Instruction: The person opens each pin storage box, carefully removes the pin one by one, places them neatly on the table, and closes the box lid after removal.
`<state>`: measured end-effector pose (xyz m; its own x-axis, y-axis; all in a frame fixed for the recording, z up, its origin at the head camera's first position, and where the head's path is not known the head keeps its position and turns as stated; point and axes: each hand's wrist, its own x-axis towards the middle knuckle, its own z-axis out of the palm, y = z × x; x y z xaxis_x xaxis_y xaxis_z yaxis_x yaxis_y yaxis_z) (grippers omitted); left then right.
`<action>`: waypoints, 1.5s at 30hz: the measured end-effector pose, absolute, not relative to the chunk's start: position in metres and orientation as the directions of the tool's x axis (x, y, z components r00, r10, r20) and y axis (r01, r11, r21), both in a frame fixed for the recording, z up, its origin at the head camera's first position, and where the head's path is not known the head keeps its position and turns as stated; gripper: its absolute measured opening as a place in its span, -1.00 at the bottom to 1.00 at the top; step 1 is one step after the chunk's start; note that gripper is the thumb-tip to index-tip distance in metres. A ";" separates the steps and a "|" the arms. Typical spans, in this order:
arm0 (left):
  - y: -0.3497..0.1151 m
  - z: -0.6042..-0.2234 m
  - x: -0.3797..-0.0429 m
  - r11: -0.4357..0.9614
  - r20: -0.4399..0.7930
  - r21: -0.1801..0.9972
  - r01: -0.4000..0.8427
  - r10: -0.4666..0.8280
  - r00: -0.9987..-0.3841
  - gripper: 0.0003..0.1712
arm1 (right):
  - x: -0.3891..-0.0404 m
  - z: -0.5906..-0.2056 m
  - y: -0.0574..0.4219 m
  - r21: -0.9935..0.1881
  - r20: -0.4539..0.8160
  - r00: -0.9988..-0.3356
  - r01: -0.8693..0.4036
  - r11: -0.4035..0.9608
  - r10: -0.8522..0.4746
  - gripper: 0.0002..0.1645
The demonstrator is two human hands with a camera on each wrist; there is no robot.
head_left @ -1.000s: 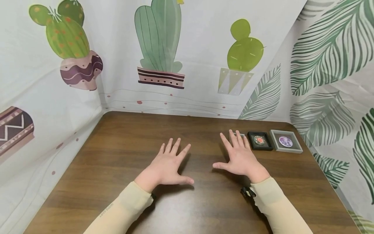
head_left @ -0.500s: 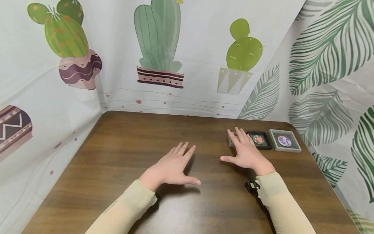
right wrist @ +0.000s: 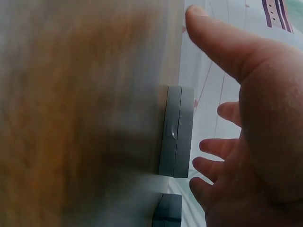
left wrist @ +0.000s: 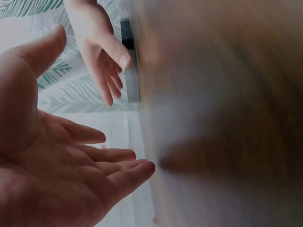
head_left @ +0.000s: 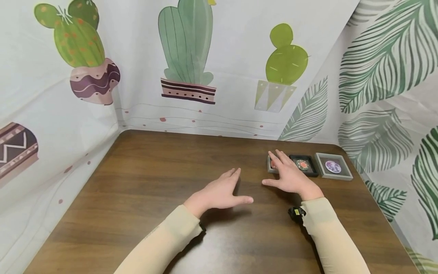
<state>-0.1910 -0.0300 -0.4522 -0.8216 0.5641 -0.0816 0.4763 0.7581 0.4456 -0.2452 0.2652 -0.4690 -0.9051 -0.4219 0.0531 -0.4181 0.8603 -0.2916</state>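
Note:
My left hand (head_left: 220, 192) hovers above the brown table left of centre, fingers straight and thumb spread, holding nothing. My right hand (head_left: 291, 177) reaches over a small grey display case (head_left: 271, 167), its fingers spread and holding nothing. That case is mostly hidden under the fingers, with a bit of red showing inside. Right beside it lies a black display case (head_left: 313, 171) with a round green and orange-red piece. In the right wrist view, the grey case's side (right wrist: 177, 132) faces my right palm, and a seam runs along it.
A larger grey display case (head_left: 347, 173) with a round purple and white piece ends the row at the right. The wooden table (head_left: 154, 163) backs onto a white cloth (head_left: 236, 95) printed with cacti and leaves.
My left hand has moved to the right and turned more onto its side. My right hand has shifted slightly right, uncovering part of the small grey case. The cases have stayed put.

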 end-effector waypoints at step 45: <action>0.058 -0.464 -0.235 0.659 -0.012 0.573 0.487 0.602 -0.799 0.24 | -0.261 -0.471 0.276 -0.317 0.044 -0.931 -0.358 0.878 -0.363 -0.06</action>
